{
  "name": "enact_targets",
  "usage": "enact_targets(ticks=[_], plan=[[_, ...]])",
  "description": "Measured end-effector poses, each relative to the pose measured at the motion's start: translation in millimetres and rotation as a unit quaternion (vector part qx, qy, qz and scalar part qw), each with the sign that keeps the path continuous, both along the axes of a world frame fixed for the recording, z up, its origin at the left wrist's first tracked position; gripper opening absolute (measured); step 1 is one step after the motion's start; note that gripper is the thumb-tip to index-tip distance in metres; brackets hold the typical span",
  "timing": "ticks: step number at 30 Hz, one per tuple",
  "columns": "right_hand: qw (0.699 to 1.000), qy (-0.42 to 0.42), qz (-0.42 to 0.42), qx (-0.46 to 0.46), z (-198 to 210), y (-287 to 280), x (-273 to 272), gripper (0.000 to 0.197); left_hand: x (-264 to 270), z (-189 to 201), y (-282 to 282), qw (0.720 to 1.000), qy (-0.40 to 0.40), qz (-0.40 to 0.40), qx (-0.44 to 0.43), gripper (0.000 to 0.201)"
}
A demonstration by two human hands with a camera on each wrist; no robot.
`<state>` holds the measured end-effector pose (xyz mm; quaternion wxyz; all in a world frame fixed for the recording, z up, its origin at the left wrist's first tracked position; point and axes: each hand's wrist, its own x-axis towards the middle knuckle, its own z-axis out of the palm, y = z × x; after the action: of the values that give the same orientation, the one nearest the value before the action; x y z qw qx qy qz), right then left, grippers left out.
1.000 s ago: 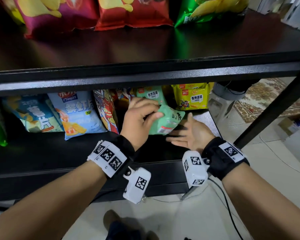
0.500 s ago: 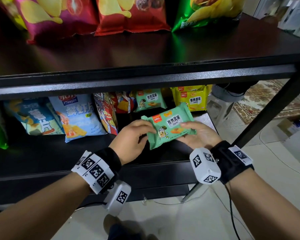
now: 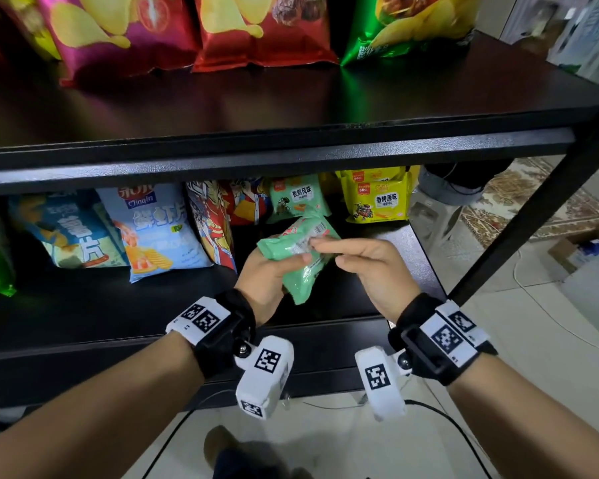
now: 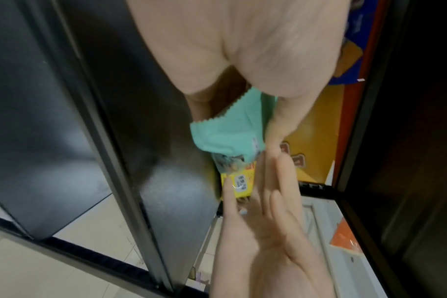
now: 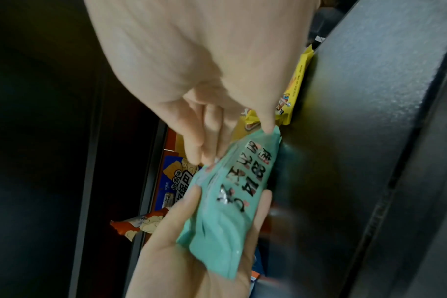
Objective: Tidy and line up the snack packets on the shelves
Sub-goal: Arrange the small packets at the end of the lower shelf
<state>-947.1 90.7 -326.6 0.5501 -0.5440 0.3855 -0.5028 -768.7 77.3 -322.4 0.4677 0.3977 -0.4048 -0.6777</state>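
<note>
the front strip of the lower shelf (image 3: 118, 305) lies bare, wide enough for a hand to pass along it. behind it a row of packets blocks the back: blue bag (image 3: 159, 229), red bag (image 3: 215, 223), green packet (image 3: 296, 198), yellow packet (image 3: 377, 198). a dark gap opens between the green and yellow packets. overhead, the upper shelf's front beam (image 3: 291, 157) hangs low over the opening. at the right, a slanting black post (image 3: 519, 233) bounds entry.
</note>
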Motion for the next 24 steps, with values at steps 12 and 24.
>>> enact_targets(ticks=[12, 24], plan=[[0.996, 0.071, 0.012, 0.048, -14.2, 0.0, 15.3, 0.092, -8.8, -0.1, 22.4, 0.976, -0.150, -0.044, -0.152, 0.081], [0.959, -0.073, -0.222, 0.159, -20.0, -11.9, -4.3, 0.030, 4.6, -5.7, 10.5, 0.882, -0.380, -0.099, -0.262, 0.069]])
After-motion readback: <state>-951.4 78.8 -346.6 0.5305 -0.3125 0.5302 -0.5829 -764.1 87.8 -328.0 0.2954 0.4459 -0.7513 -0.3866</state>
